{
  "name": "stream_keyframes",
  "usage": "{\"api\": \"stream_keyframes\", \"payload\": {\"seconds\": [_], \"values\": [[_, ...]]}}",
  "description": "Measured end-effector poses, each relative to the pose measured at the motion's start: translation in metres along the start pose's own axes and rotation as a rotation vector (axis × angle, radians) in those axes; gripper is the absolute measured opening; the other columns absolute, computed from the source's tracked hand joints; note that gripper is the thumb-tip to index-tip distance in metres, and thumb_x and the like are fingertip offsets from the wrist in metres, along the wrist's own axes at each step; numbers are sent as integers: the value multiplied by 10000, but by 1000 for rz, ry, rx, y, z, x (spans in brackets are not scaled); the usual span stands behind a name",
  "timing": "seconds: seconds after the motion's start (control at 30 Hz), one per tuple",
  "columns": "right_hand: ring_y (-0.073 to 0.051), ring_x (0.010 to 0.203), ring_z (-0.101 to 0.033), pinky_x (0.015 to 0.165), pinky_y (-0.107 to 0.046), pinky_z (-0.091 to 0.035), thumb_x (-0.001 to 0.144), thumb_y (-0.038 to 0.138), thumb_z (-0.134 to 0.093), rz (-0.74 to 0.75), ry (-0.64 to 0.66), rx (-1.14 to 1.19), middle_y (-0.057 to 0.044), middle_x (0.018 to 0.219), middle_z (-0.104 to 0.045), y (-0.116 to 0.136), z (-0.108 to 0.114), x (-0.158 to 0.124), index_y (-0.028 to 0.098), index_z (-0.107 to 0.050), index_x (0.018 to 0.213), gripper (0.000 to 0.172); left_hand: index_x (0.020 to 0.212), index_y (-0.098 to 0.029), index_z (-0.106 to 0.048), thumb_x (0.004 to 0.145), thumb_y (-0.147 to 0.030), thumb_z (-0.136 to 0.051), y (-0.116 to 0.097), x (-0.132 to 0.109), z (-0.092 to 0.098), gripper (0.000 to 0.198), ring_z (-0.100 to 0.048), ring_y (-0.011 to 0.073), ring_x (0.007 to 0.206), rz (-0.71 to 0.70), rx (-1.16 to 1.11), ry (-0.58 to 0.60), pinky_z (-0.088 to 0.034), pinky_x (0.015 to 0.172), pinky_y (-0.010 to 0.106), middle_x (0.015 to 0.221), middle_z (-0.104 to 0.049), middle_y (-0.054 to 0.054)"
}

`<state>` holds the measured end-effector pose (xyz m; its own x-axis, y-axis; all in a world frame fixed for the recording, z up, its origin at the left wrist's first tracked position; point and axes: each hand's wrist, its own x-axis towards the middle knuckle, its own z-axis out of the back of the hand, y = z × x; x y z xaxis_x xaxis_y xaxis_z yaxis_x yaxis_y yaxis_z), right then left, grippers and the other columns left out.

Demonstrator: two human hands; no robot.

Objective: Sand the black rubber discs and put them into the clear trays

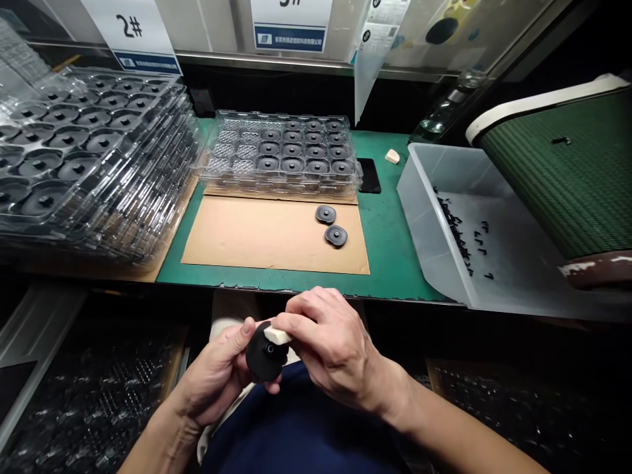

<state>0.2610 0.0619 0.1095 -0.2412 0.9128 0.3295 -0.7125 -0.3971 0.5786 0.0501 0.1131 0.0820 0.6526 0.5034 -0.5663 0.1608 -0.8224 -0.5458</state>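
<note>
Close to my lap, my left hand (222, 368) grips a round black plastic part (259, 359) by its edge, thumb on the near face. A small hub stands at the part's centre. My right hand (330, 336) pinches a small white eraser-like block (278, 335), which lies against the part beside the hub. Beyond my hands, two similar dark discs, a nearer one (336, 236) and a farther one (326, 214), rest on a brown cardboard sheet (247, 230). Behind the sheet is a clear tray (232, 178) partly filled with such discs; its left pockets hold none.
Tall stacked clear trays (148, 191) of black parts stand at left. At right is a translucent bin (419, 217) with small black pieces, beside a green crate-like panel (567, 171). A phone (369, 176), another white block (392, 156) and a glass bottle (439, 118) are on the green mat (390, 243).
</note>
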Motion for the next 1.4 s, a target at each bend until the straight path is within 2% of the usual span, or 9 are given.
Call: {"api": "stream_keyframes", "payload": {"seconds": [0.17, 0.43, 0.57, 0.67, 0.83, 0.97, 1.1, 1.27, 1.4], "values": [[-197, 850, -525, 756, -367, -398, 1058, 234, -454, 134, 58, 37, -80, 994, -646, -7, 1, 6, 173, -696, 1152, 267, 927, -88, -783, 976, -478, -633, 6, 4, 1, 421, -711, 218, 613, 66, -81, 13, -616, 537, 326, 766, -745, 116], [-214, 970, -558, 847, -376, -437, 1079, 335, -449, 313, 176, 42, -71, 1085, -671, -12, 7, 16, 219, -685, 1169, 278, 1028, -105, -802, 1004, -412, -613, 12, 6, 0, 361, -741, 219, 666, 67, -178, 76, -650, 593, 345, 837, -783, 114], [-192, 817, -525, 773, -361, -406, 1020, 249, -526, 18, 13, -27, -52, 884, -637, -7, 1, 16, 190, -673, 980, 163, 1265, -232, -743, 948, -269, -726, 7, 9, -2, 320, -734, 205, 1101, -210, -278, -29, -587, 997, 325, 1233, -775, 90], [-143, 669, -438, 653, -316, -351, 975, 234, -575, -262, -37, 115, 7, 703, -511, 4, -6, 15, 199, -508, 728, 259, 1338, -293, -698, 847, -122, -811, 5, 12, -6, 533, -674, 198, 1241, -423, -186, -131, -520, 1059, 253, 1291, -756, 60], [-135, 689, -415, 671, -311, -343, 958, 229, -572, -244, -69, 231, 21, 716, -463, 14, -11, 19, 206, -445, 738, 255, 1292, -330, -719, 799, -118, -850, 3, 9, -13, 552, -643, 252, 1301, -565, -84, -179, -516, 1075, 293, 1320, -744, 58], [-147, 698, -386, 680, -332, -324, 979, 210, -536, -214, -115, 45, 11, 723, -462, 10, -8, 20, 202, -471, 748, 241, 1285, -309, -724, 802, -201, -866, 1, 3, -12, 515, -637, 264, 1310, -538, -95, -184, -486, 1122, 318, 1298, -755, 64], [-137, 670, -392, 672, -320, -345, 953, 189, -549, -124, -38, 197, 20, 698, -461, 11, -3, 18, 208, -435, 715, 265, 1315, -326, -709, 813, -299, -862, 2, 0, -8, 525, -631, 296, 1317, -468, -130, -181, -481, 1142, 381, 1316, -748, 65], [-145, 699, -402, 682, -325, -336, 986, 216, -537, -190, -74, 107, 11, 728, -479, 8, 2, 16, 204, -481, 757, 235, 1339, -272, -705, 873, -299, -795, 2, -1, -3, 475, -685, 240, 1237, -376, -159, -147, -510, 1087, 286, 1333, -741, 83], [-133, 656, -381, 670, -318, -335, 925, 177, -566, -90, 29, 205, 30, 693, -450, 7, 4, 12, 209, -460, 723, 231, 1340, -263, -711, 929, -363, -718, -1, 0, 1, 423, -729, 260, 1151, -305, -182, -84, -533, 1070, 352, 1273, -768, 105]]}}
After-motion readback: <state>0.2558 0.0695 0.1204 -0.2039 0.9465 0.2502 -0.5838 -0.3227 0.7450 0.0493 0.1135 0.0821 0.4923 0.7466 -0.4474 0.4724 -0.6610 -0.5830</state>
